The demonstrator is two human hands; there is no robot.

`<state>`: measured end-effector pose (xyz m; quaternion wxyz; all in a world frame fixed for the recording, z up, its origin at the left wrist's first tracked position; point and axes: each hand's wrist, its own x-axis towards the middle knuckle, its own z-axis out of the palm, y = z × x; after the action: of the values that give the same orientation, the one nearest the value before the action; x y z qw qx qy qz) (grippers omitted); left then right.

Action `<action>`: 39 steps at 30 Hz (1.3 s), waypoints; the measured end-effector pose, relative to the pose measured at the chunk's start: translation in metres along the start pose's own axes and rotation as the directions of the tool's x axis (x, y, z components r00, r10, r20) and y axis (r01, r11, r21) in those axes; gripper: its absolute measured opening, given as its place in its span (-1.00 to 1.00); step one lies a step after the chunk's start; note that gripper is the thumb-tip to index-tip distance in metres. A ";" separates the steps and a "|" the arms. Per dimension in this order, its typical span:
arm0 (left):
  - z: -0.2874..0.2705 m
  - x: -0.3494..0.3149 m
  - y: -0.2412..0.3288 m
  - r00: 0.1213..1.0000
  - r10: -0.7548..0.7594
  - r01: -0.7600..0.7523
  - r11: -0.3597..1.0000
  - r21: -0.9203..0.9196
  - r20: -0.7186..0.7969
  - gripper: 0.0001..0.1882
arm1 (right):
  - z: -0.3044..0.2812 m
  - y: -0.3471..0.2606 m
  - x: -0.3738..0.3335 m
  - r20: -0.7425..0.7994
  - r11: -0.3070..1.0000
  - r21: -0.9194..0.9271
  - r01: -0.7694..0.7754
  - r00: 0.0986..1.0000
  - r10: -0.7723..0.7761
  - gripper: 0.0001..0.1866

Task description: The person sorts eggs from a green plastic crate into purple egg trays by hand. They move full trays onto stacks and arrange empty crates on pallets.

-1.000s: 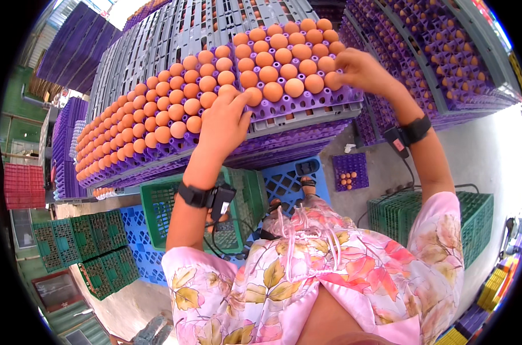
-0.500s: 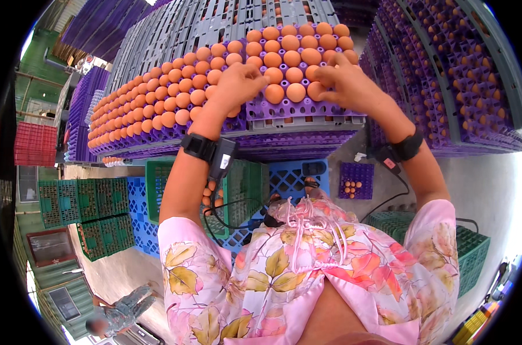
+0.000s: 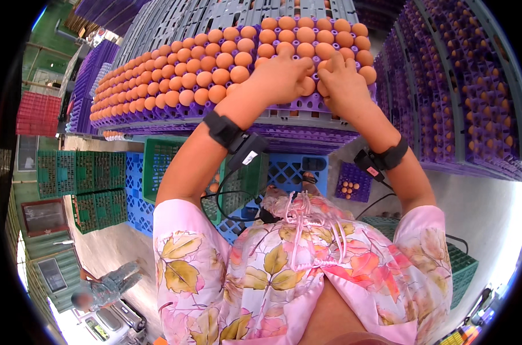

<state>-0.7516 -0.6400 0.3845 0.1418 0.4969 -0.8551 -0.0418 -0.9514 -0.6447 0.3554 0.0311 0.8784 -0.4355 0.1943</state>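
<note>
Both my hands reach over a purple egg tray [image 3: 369, 99] filled with brown eggs on top of a stack. My left hand [image 3: 288, 73] lies across the near rows from the left, fingers curled at an egg [image 3: 308, 87] in the near row. Close beside it, my right hand [image 3: 345, 81] bends its fingers down around another egg, mostly covered by them. The eggs under my palms are hidden. Left of this tray, more trays of brown eggs [image 3: 186, 82] stretch away along the stack.
Grey slatted dividers [image 3: 215, 17] lie behind the eggs. Tall stacks of loaded purple trays [image 3: 427, 86] stand right. Below are a green crate [image 3: 151, 172], a blue pallet [image 3: 135, 201] and a purple tray with several eggs [image 3: 353, 172] on the floor. A person [image 3: 108, 286] is at lower left.
My left hand has moved right, from the tray's left edge to over its middle near rows. My right hand stays near the tray's right side, now close to the left. The view has shifted slightly.
</note>
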 end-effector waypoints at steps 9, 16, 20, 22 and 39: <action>0.010 -0.002 0.019 0.996 -0.090 0.091 0.994 0.067 -0.021 -0.72 | -0.012 -0.018 0.002 -0.022 0.992 -0.119 0.045 0.999 -0.048 -0.54; -0.008 -0.184 -0.042 0.889 -0.292 0.056 0.834 -0.550 -0.352 -0.51 | 0.002 -0.002 -0.019 -0.071 0.827 0.553 -0.105 0.983 0.172 -0.49; 0.067 -0.344 -0.109 0.644 -0.762 0.687 0.540 -0.486 0.064 -0.57 | 0.014 -0.145 0.024 0.390 0.483 0.851 -0.206 0.864 -0.319 -0.45; 0.123 -0.410 -0.140 0.517 -0.797 0.837 0.396 -0.377 0.311 -0.61 | 0.069 -0.222 0.038 0.406 0.444 0.883 -0.152 0.723 -0.559 -0.48; 0.216 -0.434 -0.143 0.313 -0.740 0.949 0.218 -0.228 0.595 -0.68 | 0.298 -0.366 0.039 0.844 0.838 0.489 0.242 0.113 -0.525 -0.40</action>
<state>-0.4907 -0.3535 0.0603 0.0692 0.8050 -0.3861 -0.4452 -0.5525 -0.5142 0.1367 -0.2949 0.8834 -0.0890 -0.3531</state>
